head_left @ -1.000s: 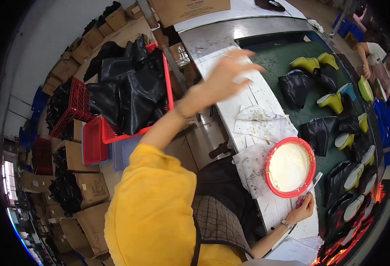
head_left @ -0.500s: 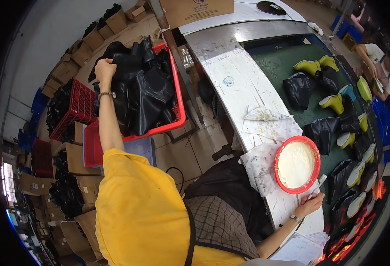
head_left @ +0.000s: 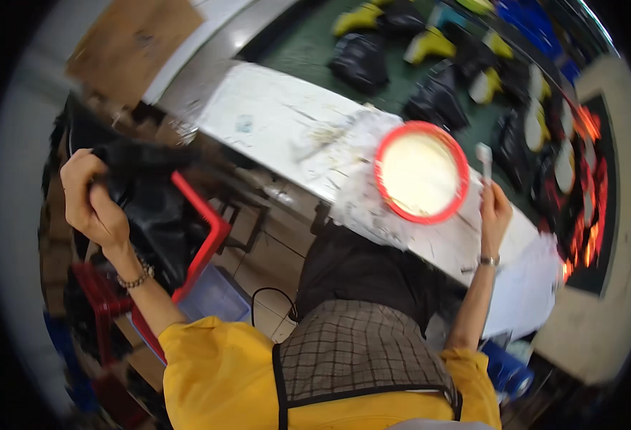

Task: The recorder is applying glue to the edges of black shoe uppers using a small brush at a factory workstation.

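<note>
At the left, my left hand (head_left: 94, 204) has its fingers closed on a black boot upper (head_left: 140, 159), blurred by motion, raised over the red crate (head_left: 213, 233). Other black uppers (head_left: 159, 244) fill that crate. On the right, my right hand (head_left: 496, 213) grips a small brush (head_left: 484, 162), its pale head pointing up and away from me. Left of the brush, a red bowl (head_left: 424, 217) with creamy white liquid (head_left: 419, 174) stands on the white work board (head_left: 272, 107).
Beyond the board runs a green conveyor (head_left: 297, 61) carrying several black uppers (head_left: 358, 63) and yellow-green lasts (head_left: 430, 46). Orange-red light glows at its right end. A stained cloth (head_left: 362, 208) lies by the bowl, white papers (head_left: 523, 294) at the right, a cardboard box (head_left: 136, 50) at upper left.
My left hand has lifted a black upper out of the pile and drawn nearer. The view has swung to the right. My right hand still holds the brush, now more upright.
</note>
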### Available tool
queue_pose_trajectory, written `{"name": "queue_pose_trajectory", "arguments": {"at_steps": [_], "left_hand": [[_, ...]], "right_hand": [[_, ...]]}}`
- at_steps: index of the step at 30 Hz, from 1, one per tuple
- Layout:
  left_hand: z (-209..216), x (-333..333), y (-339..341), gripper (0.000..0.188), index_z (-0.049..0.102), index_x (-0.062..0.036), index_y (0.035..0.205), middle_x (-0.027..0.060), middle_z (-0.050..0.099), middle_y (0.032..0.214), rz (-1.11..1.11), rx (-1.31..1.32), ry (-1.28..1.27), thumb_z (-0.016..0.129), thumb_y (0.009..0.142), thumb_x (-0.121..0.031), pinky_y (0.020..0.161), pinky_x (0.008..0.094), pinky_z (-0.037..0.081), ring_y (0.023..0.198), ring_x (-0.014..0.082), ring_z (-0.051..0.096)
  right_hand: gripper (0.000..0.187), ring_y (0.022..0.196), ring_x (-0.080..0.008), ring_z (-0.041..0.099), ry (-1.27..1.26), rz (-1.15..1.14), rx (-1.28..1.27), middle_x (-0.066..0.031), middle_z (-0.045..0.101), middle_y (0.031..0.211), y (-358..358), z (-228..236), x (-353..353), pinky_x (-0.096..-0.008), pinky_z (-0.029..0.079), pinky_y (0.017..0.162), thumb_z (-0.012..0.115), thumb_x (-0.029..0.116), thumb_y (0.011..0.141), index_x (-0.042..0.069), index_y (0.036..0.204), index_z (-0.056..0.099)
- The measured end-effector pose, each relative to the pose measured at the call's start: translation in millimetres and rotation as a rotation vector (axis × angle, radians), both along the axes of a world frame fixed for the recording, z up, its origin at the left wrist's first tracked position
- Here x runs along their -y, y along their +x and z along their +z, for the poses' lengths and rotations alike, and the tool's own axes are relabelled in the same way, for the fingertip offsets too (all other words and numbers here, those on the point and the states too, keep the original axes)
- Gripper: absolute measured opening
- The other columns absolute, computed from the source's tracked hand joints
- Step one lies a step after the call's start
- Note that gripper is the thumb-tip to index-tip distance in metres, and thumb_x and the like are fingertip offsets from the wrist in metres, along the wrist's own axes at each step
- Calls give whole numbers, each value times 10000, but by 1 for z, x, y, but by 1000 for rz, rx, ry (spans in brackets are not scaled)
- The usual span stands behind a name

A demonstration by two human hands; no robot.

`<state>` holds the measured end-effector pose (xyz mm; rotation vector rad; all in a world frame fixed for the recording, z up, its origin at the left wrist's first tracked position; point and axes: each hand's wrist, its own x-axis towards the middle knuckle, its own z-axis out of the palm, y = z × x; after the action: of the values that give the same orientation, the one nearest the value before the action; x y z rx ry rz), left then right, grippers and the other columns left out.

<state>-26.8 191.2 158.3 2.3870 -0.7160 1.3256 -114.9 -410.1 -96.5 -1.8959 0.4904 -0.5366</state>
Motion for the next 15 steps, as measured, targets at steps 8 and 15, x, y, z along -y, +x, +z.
{"name": "queue_pose_trajectory", "arguments": {"at_steps": [8,15], "left_hand": [[-134,146,71,83,629,-78,723,79,595,840,-762,-556,756,703,688,-95,958,427,489,1050,295,588],[-168,217,76,525,714,-131,1291,143,635,1247,-662,-655,189,821,781,-190,1075,475,438,1206,352,566]], "right_hand": [[156,815,-236,661,-805,147,-206,-23,676,883,-14,78,-38,-389,512,675,773,241,884,143,996,819],[171,785,-244,661,-759,181,-250,-41,675,850,-33,82,-42,-384,511,674,783,260,885,125,985,813]]}}
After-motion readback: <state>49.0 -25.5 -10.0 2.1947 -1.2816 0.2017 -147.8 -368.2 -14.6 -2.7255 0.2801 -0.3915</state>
